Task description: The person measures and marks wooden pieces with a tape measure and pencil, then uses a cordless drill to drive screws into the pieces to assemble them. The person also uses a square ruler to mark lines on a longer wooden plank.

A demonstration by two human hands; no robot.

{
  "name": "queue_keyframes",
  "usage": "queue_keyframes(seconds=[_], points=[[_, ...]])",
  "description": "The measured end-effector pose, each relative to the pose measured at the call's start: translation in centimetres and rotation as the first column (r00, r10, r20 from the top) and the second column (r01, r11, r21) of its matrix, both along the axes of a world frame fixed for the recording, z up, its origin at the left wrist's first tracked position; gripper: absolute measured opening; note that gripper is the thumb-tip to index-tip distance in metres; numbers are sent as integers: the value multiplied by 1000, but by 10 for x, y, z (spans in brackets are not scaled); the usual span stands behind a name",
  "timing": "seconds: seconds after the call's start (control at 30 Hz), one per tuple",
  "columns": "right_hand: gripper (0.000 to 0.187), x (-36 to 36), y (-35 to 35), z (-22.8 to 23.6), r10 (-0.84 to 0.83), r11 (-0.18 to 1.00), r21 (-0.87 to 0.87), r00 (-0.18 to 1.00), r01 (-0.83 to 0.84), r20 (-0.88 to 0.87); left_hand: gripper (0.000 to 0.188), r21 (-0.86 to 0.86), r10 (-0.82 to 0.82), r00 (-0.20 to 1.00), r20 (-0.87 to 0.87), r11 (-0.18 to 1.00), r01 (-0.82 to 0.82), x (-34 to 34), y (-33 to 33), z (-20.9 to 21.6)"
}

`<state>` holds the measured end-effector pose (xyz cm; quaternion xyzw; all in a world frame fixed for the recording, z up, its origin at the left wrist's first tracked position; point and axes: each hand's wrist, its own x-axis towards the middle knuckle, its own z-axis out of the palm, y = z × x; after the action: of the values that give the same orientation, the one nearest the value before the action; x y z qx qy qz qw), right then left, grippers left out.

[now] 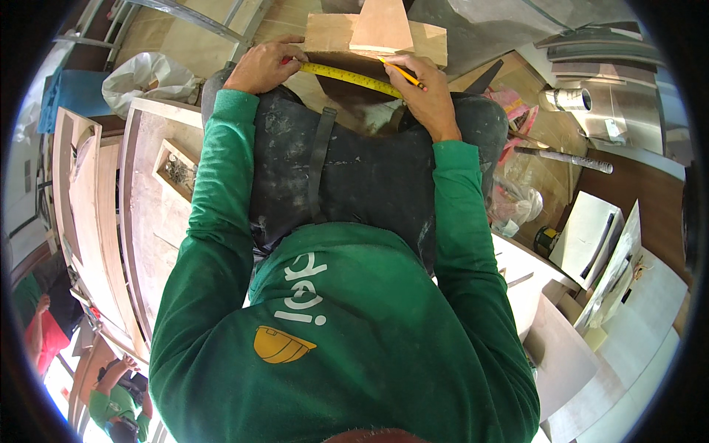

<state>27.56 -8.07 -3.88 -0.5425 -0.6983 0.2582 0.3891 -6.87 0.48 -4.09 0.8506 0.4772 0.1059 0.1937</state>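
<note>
A yellow tape measure blade (347, 76) stretches between my two hands, just on the near side of a wooden board (329, 33). My left hand (262, 65) pinches the blade's left end, where something small and red shows at the fingers. In my right hand (430, 94) is a yellow pencil (405, 74), its point towards the board. The blade's right end runs in under that hand; the tape's case is hidden. On top of the board lies a tapered light wood piece (380, 29).
Beside my right knee a dark saw blade (485, 77) sticks up. A wooden box of small metal pieces (175, 171) stands left on a panel. A white sack (148, 85) lies beyond it. Pale boards (587, 236) lean at right. Other people (118, 402) are at lower left.
</note>
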Motion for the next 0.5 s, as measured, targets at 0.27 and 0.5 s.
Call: queue_keyframes(seconds=[0.27,0.5], points=[[24,0,2,-6,-34,999,-16,998,34,-55,25,20,-35,999,14,999,35,0,0,0],[24,0,3,-6,-32,999,-12,999,32,-28,27,-10,-4,999,33,1000,5,-1,2,-4]])
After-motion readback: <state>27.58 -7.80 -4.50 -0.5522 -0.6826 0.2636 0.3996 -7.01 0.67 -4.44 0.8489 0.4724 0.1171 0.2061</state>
